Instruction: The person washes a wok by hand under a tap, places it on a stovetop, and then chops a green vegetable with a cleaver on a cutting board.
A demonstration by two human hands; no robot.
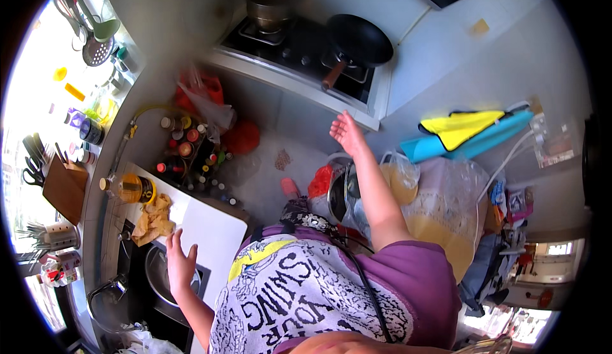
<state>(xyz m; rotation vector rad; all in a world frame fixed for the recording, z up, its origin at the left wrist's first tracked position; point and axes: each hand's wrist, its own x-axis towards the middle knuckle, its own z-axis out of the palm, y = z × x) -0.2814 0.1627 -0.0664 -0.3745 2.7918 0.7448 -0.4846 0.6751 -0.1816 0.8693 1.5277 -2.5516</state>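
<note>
My left hand (181,264) hangs above the edge of the sink (202,283), its fingers apart and nothing in them. Beneath it, a round metal basin (158,272) sits in the sink. Close by on the counter lies a crumpled brown cloth or paper (155,220). My right hand (350,136) reaches out empty, fingers slightly spread, near the front edge of the gas stove (306,50). Beyond it on the right burner rests a black wok (361,40), whose wooden handle (333,75) points towards me. A metal pot (270,7) stands on the left burner.
An oil bottle (131,189) stands beside a white board (215,227) on the counter. Several sauce bottles (191,148) crowd the floor at left. A knife block (64,186) is by the window. Yellow and blue cloths (466,129) hang on the right wall above plastic-covered items (444,201).
</note>
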